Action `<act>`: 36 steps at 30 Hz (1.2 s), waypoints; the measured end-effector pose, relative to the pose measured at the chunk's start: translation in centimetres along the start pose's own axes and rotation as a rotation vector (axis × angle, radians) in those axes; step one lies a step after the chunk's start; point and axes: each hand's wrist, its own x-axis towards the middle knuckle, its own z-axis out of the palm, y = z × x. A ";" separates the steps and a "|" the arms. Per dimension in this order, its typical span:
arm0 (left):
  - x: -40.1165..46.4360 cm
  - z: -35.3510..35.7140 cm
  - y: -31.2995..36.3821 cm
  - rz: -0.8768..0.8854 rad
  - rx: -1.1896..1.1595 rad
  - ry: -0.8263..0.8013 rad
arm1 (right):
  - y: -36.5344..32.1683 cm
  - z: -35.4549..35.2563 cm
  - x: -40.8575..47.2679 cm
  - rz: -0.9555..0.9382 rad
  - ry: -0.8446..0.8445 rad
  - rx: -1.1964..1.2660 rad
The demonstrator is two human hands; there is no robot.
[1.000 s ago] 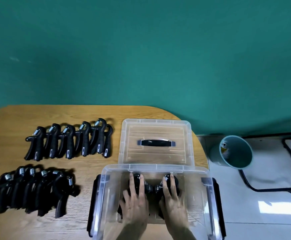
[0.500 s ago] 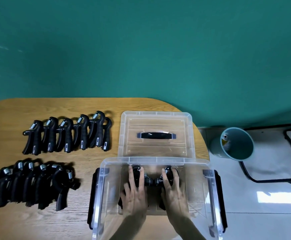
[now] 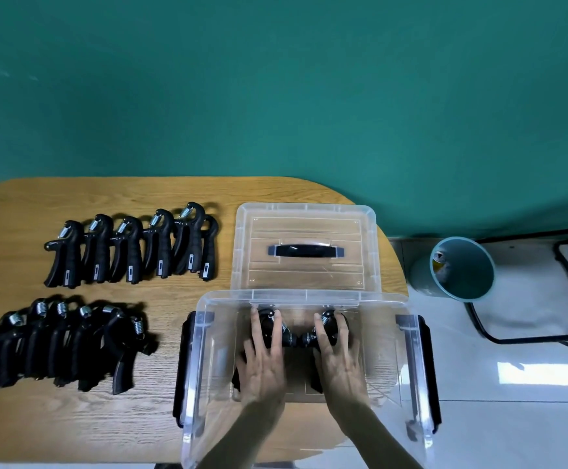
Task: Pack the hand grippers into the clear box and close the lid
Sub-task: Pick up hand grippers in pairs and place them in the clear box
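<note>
The clear box (image 3: 201, 333) stands open at the table's near right corner, with black latches on both sides. Both my hands are inside it. My left hand (image 3: 264, 363) lies over one black hand gripper (image 3: 289, 340), fingers draped across its head. My right hand (image 3: 338, 357) covers a second hand gripper (image 3: 308, 340) the same way; the two knobs face each other. The clear lid (image 3: 367, 231) with a black handle lies flat just behind the box. Two rows of black hand grippers sit to the left: a back row (image 3: 133, 248) and a front row (image 3: 62, 343).
The wooden table (image 3: 140, 194) ends in a rounded edge right of the lid. A teal bin (image 3: 458, 269) stands on the floor to the right, beside a black tubular frame (image 3: 478, 319). A green wall is behind.
The view has shifted a little, so the table sits higher in frame. Both hands stay on the two grippers in the box, almost unmoved.
</note>
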 end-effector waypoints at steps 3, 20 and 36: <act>-0.3 0.0 -0.4 0.034 0.067 0.105 | -0.2 -0.1 -0.3 -0.044 0.144 -0.277; -0.7 1.5 -2.1 0.154 0.198 -0.075 | 2.2 2.1 -1.5 -0.240 0.207 -0.367; -3.6 -13.5 -0.7 0.218 0.251 -0.006 | -9.2 -4.9 -5.4 -0.255 0.370 -0.421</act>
